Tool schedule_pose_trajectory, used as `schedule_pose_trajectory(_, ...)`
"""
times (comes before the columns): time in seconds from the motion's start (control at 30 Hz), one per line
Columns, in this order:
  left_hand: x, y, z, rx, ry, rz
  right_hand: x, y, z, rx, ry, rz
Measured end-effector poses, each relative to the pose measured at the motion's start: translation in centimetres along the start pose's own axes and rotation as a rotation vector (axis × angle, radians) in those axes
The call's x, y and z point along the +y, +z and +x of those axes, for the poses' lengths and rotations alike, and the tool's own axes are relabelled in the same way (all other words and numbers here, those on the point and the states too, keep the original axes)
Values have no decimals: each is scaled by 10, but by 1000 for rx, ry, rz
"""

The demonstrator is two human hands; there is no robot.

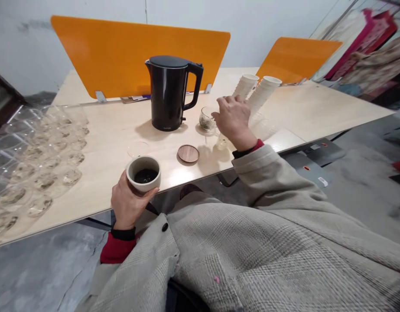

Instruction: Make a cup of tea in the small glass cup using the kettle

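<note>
My left hand is wrapped around a pale cup with dark contents, near the table's front edge. Farther right, my right hand is curled palm down, its thumb close to a ribbed glass cup that holds dark bits. What its fingers close on is hidden. Below that hand shows a small clear glass piece, its kind unclear. A round wooden coaster lies between my hands. Behind the cup a thin clear disc rests on the table.
A black electric kettle stands at the back middle. Two tilted stacks of white cups lean behind my right hand. Several clear cups fill the left side. Orange dividers line the back of the wooden table.
</note>
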State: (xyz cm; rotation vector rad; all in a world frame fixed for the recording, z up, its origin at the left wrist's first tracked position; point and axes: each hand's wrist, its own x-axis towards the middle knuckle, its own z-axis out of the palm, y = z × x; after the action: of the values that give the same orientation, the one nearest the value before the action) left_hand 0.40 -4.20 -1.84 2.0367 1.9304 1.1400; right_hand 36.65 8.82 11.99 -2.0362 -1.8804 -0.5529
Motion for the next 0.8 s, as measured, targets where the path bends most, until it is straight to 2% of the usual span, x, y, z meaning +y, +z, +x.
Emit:
schedule_pose_trajectory(0.1,1,0,0,-1,-6,3,-1,3,22,-210,-7,-136)
schedule_pose_trajectory(0.2,2,-1,-1,-5,-9,10,-3,13,36,-319,14,-210)
schedule_pose_trajectory(0.37,3,0,-3,4,-15,10,0,35,50,-337,15,-205)
schedule_pose_trajectory(0.47,1,1,-3,18,-9,9,-3,35,52,-321,29,-191)
schedule_pose_trajectory(0.57,1,2,-4,17,-6,13,-12,17,48,-339,106,-241)
schedule_pose_trajectory(0.63,1,2,-4,19,-3,17,-16,-2,42,-299,152,-250)
schedule_pose_trajectory(0.7,2,2,-4,18,-3,16,-15,-22,34,-213,194,-245)
schedule_pose_trajectory(0.8,4,0,-4,9,-14,14,-8,-51,11,-7,228,-191)
